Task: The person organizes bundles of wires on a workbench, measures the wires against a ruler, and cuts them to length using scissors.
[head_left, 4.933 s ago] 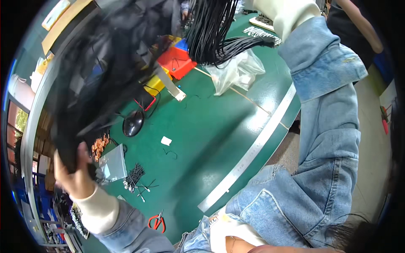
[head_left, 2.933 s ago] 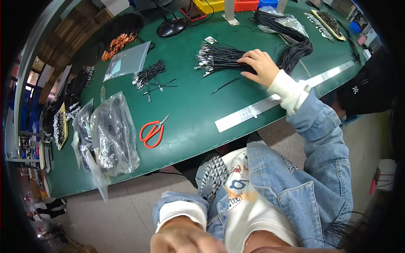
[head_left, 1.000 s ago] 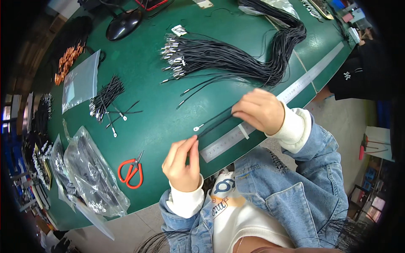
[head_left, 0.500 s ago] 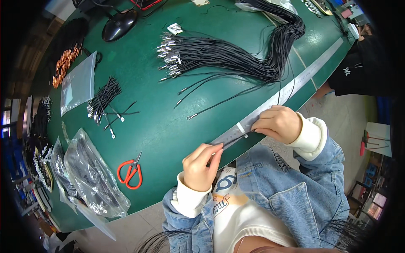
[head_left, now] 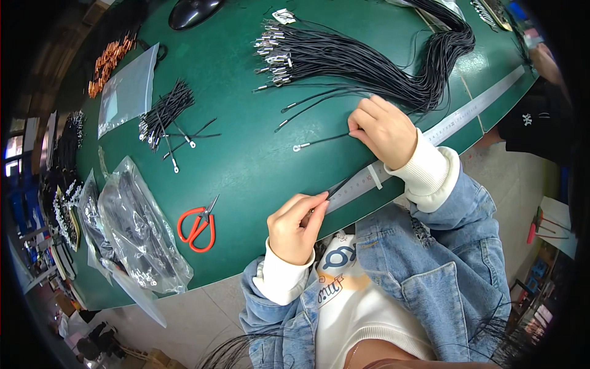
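My left hand (head_left: 295,224) is closed in a pinch on a black cable (head_left: 351,177) at the near end of the long metal ruler (head_left: 455,120). The cable runs from those fingertips along the ruler and passes under my right wrist. Farther up the table, my right hand (head_left: 384,132) is closed, thumb against fingers. At its fingertips lies another black cable with a ring terminal (head_left: 298,147) on its left end; the fingers partly hide their hold on it. Behind is a big bundle of black cables (head_left: 369,61) with metal ends.
Orange-handled scissors (head_left: 198,226) lie left of my left hand. Beyond them are a filled clear bag (head_left: 138,227), short black cables (head_left: 167,114), a flat clear bag (head_left: 128,89) and copper-coloured parts (head_left: 110,64). Another person's hand (head_left: 546,63) shows at far right.
My right hand has left the ruler and moved up and away to the single ring-ended cable. My left hand keeps its pinch. The whole view has shifted a little.
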Available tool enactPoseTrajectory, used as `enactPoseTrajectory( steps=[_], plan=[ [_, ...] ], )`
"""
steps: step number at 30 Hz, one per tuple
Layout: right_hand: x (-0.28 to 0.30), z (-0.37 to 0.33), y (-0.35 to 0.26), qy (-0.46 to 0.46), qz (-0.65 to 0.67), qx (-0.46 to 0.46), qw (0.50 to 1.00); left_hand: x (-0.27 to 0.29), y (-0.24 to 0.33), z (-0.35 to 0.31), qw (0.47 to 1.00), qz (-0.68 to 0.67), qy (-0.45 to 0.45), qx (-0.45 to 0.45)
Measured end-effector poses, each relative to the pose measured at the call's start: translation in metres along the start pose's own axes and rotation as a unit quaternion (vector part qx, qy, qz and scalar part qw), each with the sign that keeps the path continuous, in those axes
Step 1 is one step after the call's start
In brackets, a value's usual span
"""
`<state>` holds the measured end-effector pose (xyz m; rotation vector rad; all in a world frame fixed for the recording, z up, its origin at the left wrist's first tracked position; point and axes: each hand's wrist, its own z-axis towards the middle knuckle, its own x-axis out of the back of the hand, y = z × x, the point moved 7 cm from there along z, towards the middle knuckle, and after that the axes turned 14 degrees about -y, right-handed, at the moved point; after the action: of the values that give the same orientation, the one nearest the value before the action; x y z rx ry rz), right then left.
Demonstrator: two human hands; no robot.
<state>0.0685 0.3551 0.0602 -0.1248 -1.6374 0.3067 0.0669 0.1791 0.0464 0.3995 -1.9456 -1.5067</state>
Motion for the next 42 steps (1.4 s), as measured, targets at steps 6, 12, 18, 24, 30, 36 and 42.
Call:
enactPoseTrajectory(
  steps=[6,12,18,24,30,36,42],
  plan=[
    [0.016,-0.015,-0.003,0.049,0.072,0.010,0.996,-0.003,-0.007,-0.003,0.999,-0.048,-0.019,0.015],
    [0.038,-0.013,-0.012,0.061,-0.012,0.014,0.998,-0.006,-0.009,-0.006,0.996,-0.073,-0.032,0.028],
    [0.009,-0.033,-0.059,-0.104,0.119,0.124,0.980,-0.002,-0.005,-0.012,0.995,-0.078,-0.058,0.024],
    [-0.013,-0.039,-0.057,-0.121,0.267,0.075,0.953,0.001,0.002,-0.015,1.000,0.000,-0.029,-0.008],
    [-0.024,-0.036,-0.066,-0.100,0.252,0.028,0.962,0.013,0.012,-0.024,0.972,0.194,0.053,-0.123],
    [-0.020,-0.033,-0.074,-0.061,0.215,0.049,0.973,0.020,0.004,-0.037,0.965,0.220,0.070,-0.126],
    [-0.016,-0.035,-0.079,-0.015,0.135,0.113,0.984,0.012,0.006,-0.036,0.950,0.273,0.061,-0.137]
  ],
)
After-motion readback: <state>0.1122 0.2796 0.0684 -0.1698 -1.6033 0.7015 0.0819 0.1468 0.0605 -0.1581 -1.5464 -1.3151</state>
